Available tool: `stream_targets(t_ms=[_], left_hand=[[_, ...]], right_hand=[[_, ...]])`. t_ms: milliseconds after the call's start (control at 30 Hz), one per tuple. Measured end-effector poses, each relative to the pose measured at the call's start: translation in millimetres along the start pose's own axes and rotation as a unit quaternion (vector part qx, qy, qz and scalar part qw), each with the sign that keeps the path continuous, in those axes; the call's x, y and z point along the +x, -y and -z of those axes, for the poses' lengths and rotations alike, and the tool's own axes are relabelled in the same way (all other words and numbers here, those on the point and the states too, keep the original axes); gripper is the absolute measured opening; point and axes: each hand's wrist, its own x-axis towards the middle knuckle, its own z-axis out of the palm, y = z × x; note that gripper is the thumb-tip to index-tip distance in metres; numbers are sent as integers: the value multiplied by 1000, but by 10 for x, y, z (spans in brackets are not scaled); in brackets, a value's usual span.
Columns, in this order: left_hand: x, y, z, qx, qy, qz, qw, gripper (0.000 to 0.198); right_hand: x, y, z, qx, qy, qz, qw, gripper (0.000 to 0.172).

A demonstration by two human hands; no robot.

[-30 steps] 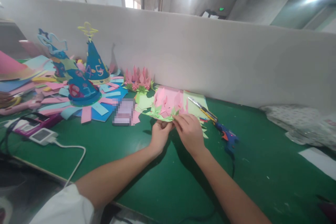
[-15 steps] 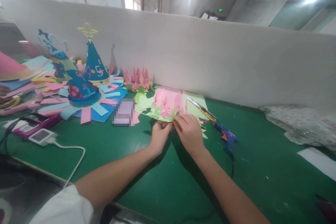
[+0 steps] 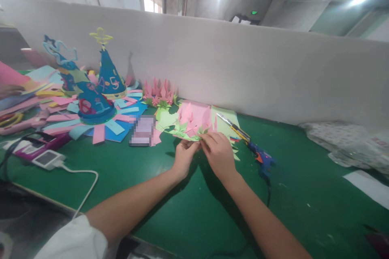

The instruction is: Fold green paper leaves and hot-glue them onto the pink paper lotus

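Both hands meet over the middle of the green table, pinching the near edge of a green paper strip point(image 3: 179, 133) that carries green leaves and pink pointed petals. My left hand point(image 3: 184, 158) grips the strip from below, fingers curled. From the right, my right hand point(image 3: 219, 151) presses its fingertips on the same strip, beside a green leaf. Behind the strip lie pink sheets point(image 3: 197, 111) and a pale green sheet point(image 3: 226, 118). A finished-looking pink and green paper crown point(image 3: 160, 92) stands farther back, near the white partition.
A blue glue gun point(image 3: 261, 158) with its cord lies right of my hands. To the left are a phone point(image 3: 143, 130), blue cone hats point(image 3: 95, 103), a white cable point(image 3: 88, 171) and paper strips. Another person's hand point(image 3: 11, 90) shows at the far left. Plastic-wrapped material point(image 3: 349, 141) sits right.
The other person's hand at the far left has moved slightly. My hands keep almost the same pose on the strip.
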Motion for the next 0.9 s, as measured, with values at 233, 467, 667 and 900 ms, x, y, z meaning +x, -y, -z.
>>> stream_targets(t_ms=[233, 467, 667, 900], left_hand=[[5, -29, -19, -23, 17, -7, 1000, 28], [38, -10, 12, -22, -15, 0, 1000, 33], [93, 24, 63, 4, -53, -4, 999, 35], [139, -19, 85, 6, -91, 29, 995, 34]], right_hand=[[20, 25, 44, 20, 11, -12, 1000, 20], [36, 115, 65, 15, 35, -15, 999, 23], [57, 160, 85, 37, 41, -13, 998, 23], [-10, -73, 396, 28, -30, -44, 998, 21]])
